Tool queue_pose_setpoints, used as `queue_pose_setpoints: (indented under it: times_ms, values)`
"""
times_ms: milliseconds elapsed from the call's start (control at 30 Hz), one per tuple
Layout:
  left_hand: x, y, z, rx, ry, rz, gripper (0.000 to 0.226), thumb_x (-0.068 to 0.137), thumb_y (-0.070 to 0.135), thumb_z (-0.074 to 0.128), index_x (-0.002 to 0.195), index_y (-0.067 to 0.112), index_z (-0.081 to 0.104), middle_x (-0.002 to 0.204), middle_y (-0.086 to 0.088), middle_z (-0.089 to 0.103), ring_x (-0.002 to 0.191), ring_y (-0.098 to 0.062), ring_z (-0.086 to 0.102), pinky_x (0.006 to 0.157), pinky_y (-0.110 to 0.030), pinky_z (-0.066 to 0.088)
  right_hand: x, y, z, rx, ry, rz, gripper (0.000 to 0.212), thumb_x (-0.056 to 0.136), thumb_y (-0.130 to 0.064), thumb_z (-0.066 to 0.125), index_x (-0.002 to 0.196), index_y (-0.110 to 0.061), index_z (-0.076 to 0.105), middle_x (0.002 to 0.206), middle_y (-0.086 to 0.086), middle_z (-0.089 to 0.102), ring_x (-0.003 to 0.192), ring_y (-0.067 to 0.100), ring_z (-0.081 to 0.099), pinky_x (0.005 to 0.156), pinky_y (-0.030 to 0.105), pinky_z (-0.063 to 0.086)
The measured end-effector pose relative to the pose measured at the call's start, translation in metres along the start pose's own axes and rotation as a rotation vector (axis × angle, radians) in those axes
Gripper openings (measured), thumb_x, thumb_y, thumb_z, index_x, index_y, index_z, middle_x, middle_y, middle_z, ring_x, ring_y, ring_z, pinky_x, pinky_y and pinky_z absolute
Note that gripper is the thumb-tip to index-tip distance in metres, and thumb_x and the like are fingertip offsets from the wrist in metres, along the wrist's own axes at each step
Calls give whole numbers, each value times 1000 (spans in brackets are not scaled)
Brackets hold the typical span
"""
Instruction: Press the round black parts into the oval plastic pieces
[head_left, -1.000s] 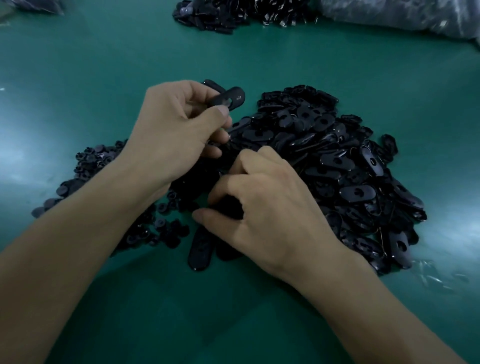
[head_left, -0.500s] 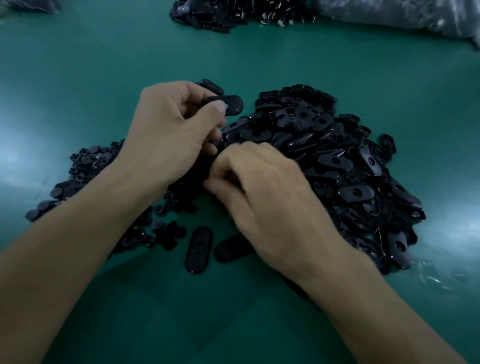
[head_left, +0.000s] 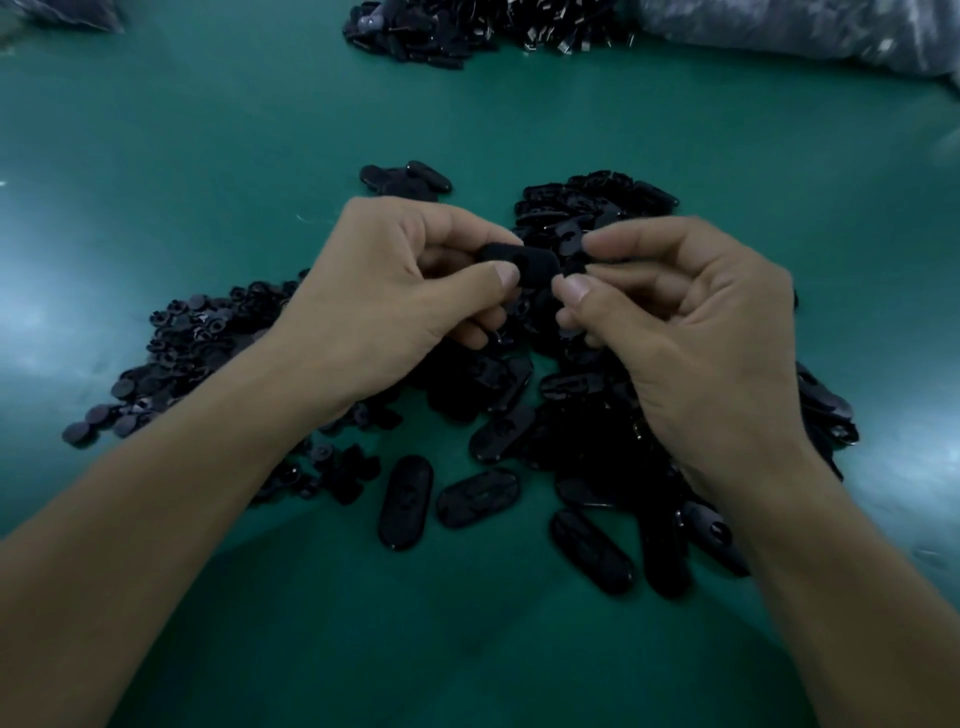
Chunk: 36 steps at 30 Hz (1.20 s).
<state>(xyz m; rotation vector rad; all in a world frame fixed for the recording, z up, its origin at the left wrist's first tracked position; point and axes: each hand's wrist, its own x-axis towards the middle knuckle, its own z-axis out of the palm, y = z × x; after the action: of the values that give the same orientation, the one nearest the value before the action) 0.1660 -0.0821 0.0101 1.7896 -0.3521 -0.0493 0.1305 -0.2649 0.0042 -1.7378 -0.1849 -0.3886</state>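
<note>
Foreground: two bare forearms enter from the lower corners above a green table (head_left: 467, 649). Just beyond them, a few loose oval pieces (head_left: 405, 503) lie flat and separate on the green surface, at the near edge of a larger heap.

Middle: both hands are raised above the heaps, facing each other.
- The left hand (head_left: 395, 296) has its fingers curled and pinches one oval plastic piece (head_left: 527, 264) between thumb and forefinger, held roughly level with its free end pointing to the right.
- The right hand (head_left: 691, 332), fingers likewise curled, pinches a small round black part (head_left: 573, 268) between thumb and forefinger, right at the free end of the held piece. The dark tones do not show whether the two touch.

Beneath and behind the right hand spreads the heap of oval pieces (head_left: 571, 387). Beneath and to the left of the left hand lies the heap of round parts (head_left: 208, 332). The two heaps meet under the hands.

Background: a small cluster of ovals (head_left: 410, 179) sits on the table just beyond the left hand. Well apart, at the far edge, lie a second dark pile (head_left: 467, 31) and a crumpled translucent bag (head_left: 779, 31).
</note>
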Motion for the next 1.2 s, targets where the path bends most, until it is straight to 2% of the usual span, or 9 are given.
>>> queue_pose_setpoints:
  times_ms: [267,400,600,767,833,967,1200]
  values:
    - [-3,6,-1,16,-21,61,24,91,2,68,100,24,72,78,0,76,67,-9,72,63,-21,58,1,2,1,76,-2,70,14,87,-7,76,87,-21,73,78,-1,76,72,12,73,65,18,54]
    - [-4,5,0,53,7,54,21,89,6,71,103,22,69,77,0,76,67,-12,74,63,-21,59,2,0,1,5,22,32,15,86,-10,76,87,-25,75,74,-11,72,66,0,63,66,13,48]
    - [-4,5,2,88,14,83,18,88,7,73,100,21,71,74,3,76,68,-10,74,64,-21,59,1,-5,2,-74,4,22,16,88,-10,74,89,-25,73,77,-8,73,72,6,67,68,16,51]
    - [-5,6,6,118,20,107,20,87,6,74,98,22,73,74,4,76,66,-10,74,64,-23,60,-3,-9,5,-207,-7,-29,18,88,-12,75,96,-27,70,81,-13,72,79,3,70,71,13,54]
    - [-6,6,7,121,15,114,20,86,7,75,97,24,73,75,4,76,67,-10,74,64,-24,61,-3,-9,4,-230,0,-31,22,88,-13,75,96,-30,64,79,-12,70,79,4,69,71,16,54]
    - [-5,6,7,116,5,109,21,87,8,75,97,25,72,77,4,77,68,-12,74,65,-25,61,-4,-8,3,-237,19,-26,33,87,-13,75,91,-32,49,80,-7,69,81,11,70,74,31,58]
    - [-6,5,7,59,33,42,12,90,8,72,88,18,65,75,-1,76,69,-18,75,67,-36,63,-4,-8,4,-212,56,-12,34,87,-11,74,88,-31,46,80,-4,68,80,13,69,73,32,59]
